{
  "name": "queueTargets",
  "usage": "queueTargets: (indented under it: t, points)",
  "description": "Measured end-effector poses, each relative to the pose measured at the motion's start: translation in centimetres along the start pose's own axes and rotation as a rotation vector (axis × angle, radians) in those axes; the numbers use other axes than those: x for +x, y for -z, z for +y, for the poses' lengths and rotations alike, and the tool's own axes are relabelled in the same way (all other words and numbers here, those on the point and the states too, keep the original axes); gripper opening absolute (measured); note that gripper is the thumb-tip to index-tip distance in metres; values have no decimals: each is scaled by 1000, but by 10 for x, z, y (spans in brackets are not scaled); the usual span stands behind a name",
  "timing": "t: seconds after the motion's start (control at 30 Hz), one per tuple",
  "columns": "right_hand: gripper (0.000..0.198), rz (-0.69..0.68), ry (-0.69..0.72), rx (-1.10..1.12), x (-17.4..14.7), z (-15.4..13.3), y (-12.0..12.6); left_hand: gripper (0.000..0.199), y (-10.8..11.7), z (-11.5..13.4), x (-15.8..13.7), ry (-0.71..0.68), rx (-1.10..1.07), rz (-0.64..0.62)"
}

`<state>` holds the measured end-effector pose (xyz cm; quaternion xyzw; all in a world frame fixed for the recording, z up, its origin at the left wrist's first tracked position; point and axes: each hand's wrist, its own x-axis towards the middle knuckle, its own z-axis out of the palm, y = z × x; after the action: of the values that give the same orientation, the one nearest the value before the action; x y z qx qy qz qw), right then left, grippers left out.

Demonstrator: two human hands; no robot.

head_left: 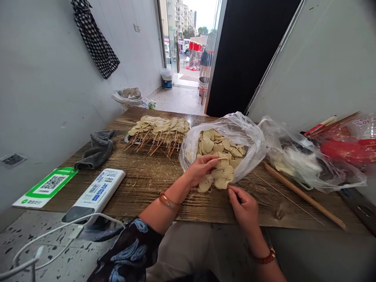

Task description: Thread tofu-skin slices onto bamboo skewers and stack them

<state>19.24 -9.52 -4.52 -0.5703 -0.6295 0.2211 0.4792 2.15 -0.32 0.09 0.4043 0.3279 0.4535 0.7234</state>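
Pale beige, thin rounded slices (225, 172) hang in a folded row between my hands, apparently threaded on a skewer that they mostly hide. My left hand (202, 168) pinches a slice at the far end of the row. At the near end, my right hand (243, 203) is closed, thumb and finger on what looks like the skewer's end. Just beyond them, an open clear plastic bag (255, 143) holds a heap of loose slices (217, 145). Left of the bag, several finished skewers (160, 133) lie stacked on a metal tray, sticks towards me.
On the wooden table (141, 196), a bundle of bare skewers (305, 196) lies at right beside a single stick. Plastic bags (311, 160) stand behind it. A grey cloth (96, 150), a white boxy device (98, 192) with a cable and a QR-code card (48, 186) occupy the left.
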Motion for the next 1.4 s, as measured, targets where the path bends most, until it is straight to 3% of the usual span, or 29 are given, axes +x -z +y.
queueTargets:
  t: [0.23,0.37,0.53,0.73,0.87,1.13,1.27,1.4]
  points:
    - [36,216,-267,216,-5,0,1,31,23,8,11,-326,191,281]
    - [36,255,-303,306,-4,-5,1,17,27,2,14,-450,669,338]
    - [38,233,-286,254,-4,-3,2,22,21,-7,15,-607,1276,214]
    - [38,162,-223,211,-3,1,2,28,15,-9,23,-609,1497,138]
    - [38,156,-211,221,-2,2,2,31,15,-8,30,-576,1499,122]
    - [37,140,-218,233,-1,5,0,21,16,-4,38,-560,1284,180]
    - [37,146,-212,221,0,6,0,19,16,0,36,-499,1047,264]
    - [34,107,-182,175,-1,3,2,21,20,4,27,-316,629,281]
